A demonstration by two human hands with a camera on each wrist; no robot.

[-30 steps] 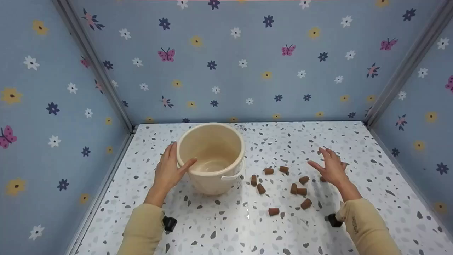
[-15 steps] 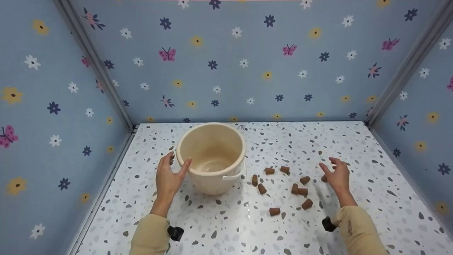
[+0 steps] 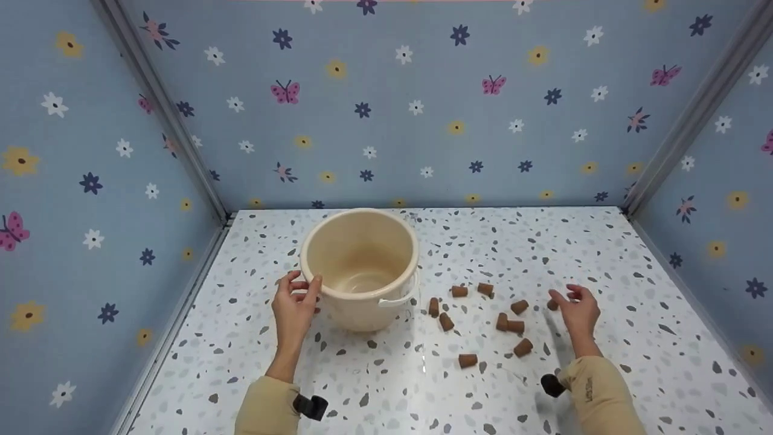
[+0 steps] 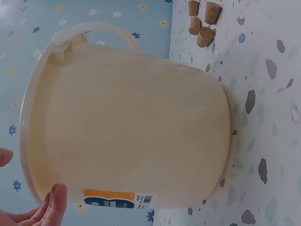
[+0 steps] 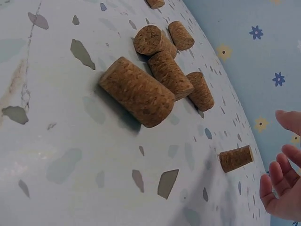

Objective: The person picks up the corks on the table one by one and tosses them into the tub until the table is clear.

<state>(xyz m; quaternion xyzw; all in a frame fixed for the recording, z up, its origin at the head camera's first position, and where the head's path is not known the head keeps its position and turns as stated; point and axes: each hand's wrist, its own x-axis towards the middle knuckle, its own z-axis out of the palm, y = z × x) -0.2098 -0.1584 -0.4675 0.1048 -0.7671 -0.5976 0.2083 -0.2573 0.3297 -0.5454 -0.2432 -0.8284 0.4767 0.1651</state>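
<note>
Smooth cream plastic bucket [image 3: 362, 314] upright on speckled tabletop [image 3: 362, 417], grainy tapered corks [image 5: 137, 92] scattered right of bucket, left hand [image 3: 294, 313] beside bucket, fingers parted, contact unclear, right hand [image 3: 580, 312] near rightmost cork [image 5: 236, 158], well right of bucket, fingers relaxed

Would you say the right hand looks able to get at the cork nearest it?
Probably yes: the right hand looks empty, close to that cork, and nothing visible stands between them.
</note>
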